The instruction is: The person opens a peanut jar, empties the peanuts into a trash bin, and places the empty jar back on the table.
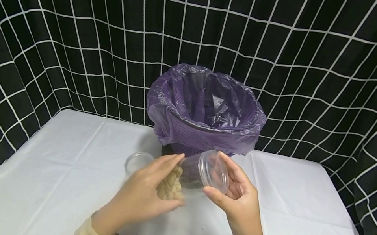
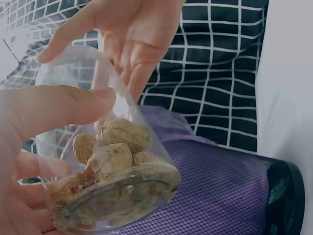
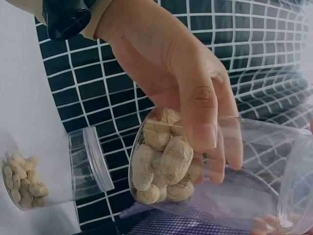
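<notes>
Left hand [image 1: 141,188] wraps the end of a tilted clear jar [image 1: 191,170] that holds peanuts [image 2: 115,159], its thumb [image 2: 83,104] opposite the fingers [image 1: 163,165]; right hand [image 1: 240,194] grips the rim [image 1: 205,170], thumb on the near side. Both hands clamp the jar above the tabletop [image 1: 290,210], before a purple-bagged bin [image 1: 204,135]. A second jar [image 1: 137,162] stands beyond the left hand.
</notes>
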